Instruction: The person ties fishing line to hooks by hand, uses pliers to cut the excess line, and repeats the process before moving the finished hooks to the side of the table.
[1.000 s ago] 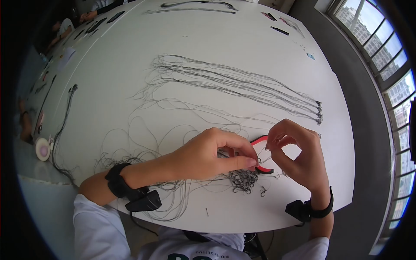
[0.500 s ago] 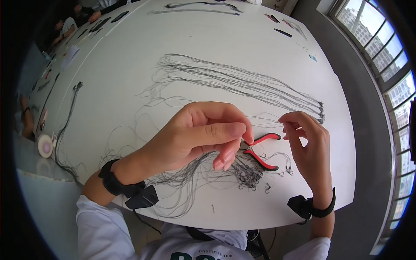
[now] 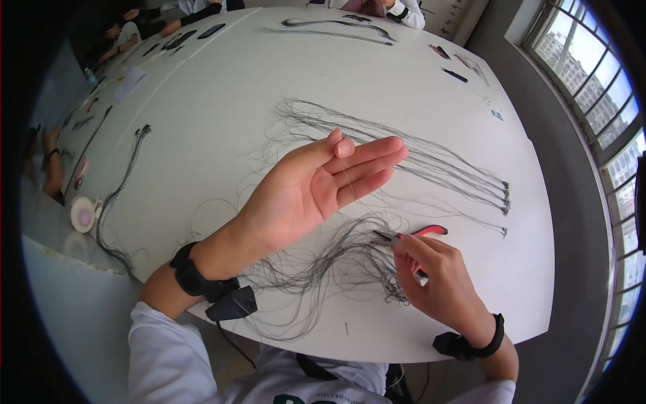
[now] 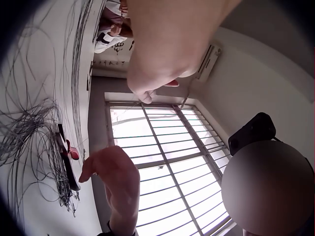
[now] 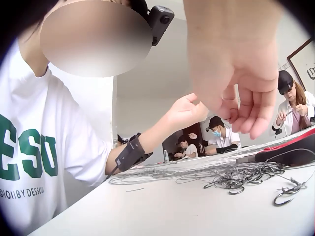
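In the head view the left hand (image 3: 303, 182) is raised palm up, thumb and index fingertip together on a thin line (image 3: 350, 183) that crosses its straight other fingers. Lower right, the right hand (image 3: 441, 283) is bent over red-handled pliers (image 3: 434, 230), covering part of them. The right wrist view shows its fingers (image 5: 253, 105) loosely curled above the pliers (image 5: 290, 151), which lie on the table; whether its fingertips pinch a line cannot be told. Beneath both hands spreads a tangled bundle of dark lines (image 3: 316, 259), with hooks (image 5: 241, 179) heaped at its right end.
Straightened lines (image 3: 431, 158) with hooks lie farther back. Another bundle (image 3: 121, 182) and a round white object (image 3: 83, 214) are at the left. A black pen-like tool (image 3: 454, 75) lies at the back right. Other people sit at the far side.
The left hand has risen and turned palm up, its lower fingers straightening. The right hand has come down and left over the pliers. The head view has shifted slightly.
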`<state>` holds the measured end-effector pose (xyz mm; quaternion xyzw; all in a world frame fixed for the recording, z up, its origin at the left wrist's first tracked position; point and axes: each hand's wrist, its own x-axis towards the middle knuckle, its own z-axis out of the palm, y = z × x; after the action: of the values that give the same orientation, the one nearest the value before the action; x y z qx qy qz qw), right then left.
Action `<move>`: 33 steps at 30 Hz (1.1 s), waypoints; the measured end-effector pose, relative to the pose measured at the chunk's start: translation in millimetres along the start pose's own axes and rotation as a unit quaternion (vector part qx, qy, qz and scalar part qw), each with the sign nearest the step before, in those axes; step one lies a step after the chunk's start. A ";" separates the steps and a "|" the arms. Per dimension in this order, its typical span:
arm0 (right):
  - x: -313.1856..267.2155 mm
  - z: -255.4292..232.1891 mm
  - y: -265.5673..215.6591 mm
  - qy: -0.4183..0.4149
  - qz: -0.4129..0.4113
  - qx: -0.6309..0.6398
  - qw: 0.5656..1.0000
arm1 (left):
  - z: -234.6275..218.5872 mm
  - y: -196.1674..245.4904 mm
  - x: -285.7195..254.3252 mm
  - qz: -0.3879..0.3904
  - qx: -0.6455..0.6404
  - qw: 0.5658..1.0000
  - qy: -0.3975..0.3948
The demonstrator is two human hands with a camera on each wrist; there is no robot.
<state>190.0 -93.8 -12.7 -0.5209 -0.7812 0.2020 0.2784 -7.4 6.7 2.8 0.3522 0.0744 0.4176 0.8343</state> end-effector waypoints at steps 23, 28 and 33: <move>7.3 -44.7 38.7 0.120 0.174 0.083 0.974 | -18.0 8.0 -9.1 -0.149 -0.049 0.981 -0.116; -3.7 -7.3 4.9 -0.057 -0.053 -0.036 0.996 | -15.6 -3.4 -4.0 -0.040 0.018 0.995 -0.089; -2.9 -9.5 -28.5 -0.079 -0.126 0.050 0.988 | -6.8 -18.4 -10.7 -0.087 0.263 0.957 -0.090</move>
<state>177.0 -107.0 11.2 -0.3860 -0.8494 0.2444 0.2643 -5.2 -5.2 -16.0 0.5870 0.1367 0.2754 0.7489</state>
